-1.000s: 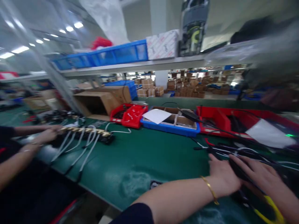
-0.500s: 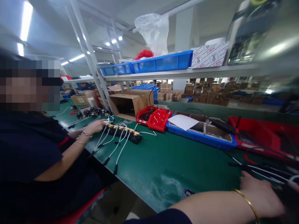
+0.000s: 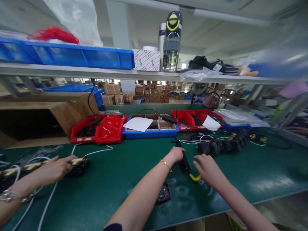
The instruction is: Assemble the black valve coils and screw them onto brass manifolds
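Observation:
My left hand (image 3: 176, 154), a gold bangle at its wrist, closes on a long black tool lying on the green table. It looks like an electric screwdriver (image 3: 184, 165), with a curved yellow piece (image 3: 194, 177) at its near end. Just right of it, my right hand (image 3: 208, 166) hovers with fingers bent but apart, holding nothing that I can see. A small black tray of screws (image 3: 164, 193) lies beside my left forearm. Beyond my right hand sits a row of black parts (image 3: 223, 146) with brass-coloured pieces and white cables.
At left a co-worker's hand (image 3: 59, 168) touches a row of black and brass parts. Red bins (image 3: 109, 130), a blue divided tray (image 3: 154, 133) topped with paper and more red bins (image 3: 190, 118) line the back. Above runs a shelf (image 3: 115, 72) with a water bottle (image 3: 171, 45).
The view has swung to the right. My left hand is now on the black tool, and my right hand has come fully into view. The co-worker's hand has shifted along their row of parts.

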{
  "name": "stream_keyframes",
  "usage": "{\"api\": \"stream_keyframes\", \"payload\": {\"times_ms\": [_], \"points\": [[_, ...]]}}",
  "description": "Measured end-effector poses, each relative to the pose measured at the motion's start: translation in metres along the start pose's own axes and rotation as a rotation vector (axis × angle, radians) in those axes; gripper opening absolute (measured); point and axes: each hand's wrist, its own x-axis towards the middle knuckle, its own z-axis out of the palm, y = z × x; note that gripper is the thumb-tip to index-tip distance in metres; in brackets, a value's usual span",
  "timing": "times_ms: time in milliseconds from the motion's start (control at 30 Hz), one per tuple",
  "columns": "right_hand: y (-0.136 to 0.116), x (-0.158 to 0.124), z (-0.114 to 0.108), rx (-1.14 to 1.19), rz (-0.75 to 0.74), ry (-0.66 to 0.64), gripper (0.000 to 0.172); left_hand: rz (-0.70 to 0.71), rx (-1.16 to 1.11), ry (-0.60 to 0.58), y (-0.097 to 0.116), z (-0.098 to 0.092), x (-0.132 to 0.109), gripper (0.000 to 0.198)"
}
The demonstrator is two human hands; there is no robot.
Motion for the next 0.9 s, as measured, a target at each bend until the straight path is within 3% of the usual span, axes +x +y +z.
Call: {"api": "stream_keyframes", "payload": {"times_ms": [100, 267, 400, 567, 733, 833, 900], "points": [[-0.001, -0.002, 0.019, 0.091, 0.133, 0.085, 0.025, 0.031, 0.027, -0.011, -0.010, -0.001, -0.012, 0.033], [0.030, 0.015, 0.028, 0.388, 0.510, 0.298, 0.034, 0.084, 0.034, 0.019, -0.028, -0.002, -0.027, 0.038], [0.046, 0.034, 0.023, 0.698, 0.719, 0.291, 0.028, 0.091, 0.052, 0.060, -0.033, 0.002, -0.030, 0.041], [0.053, 0.070, -0.005, 1.000, 0.737, 0.324, 0.027, 0.104, 0.136, 0.134, -0.023, 0.012, -0.016, 0.052], [0.063, 0.098, -0.038, 1.171, 0.716, 0.347, 0.027, 0.239, 0.176, 0.219, -0.001, 0.022, 0.002, 0.074], [0.061, 0.104, -0.039, 1.245, 0.681, 0.304, 0.026, 0.321, 0.172, 0.235, 0.013, 0.029, 0.015, 0.085], [0.057, 0.108, -0.033, 1.269, 0.646, 0.272, 0.025, 0.339, 0.178, 0.235, 0.021, 0.032, 0.024, 0.080]]}}
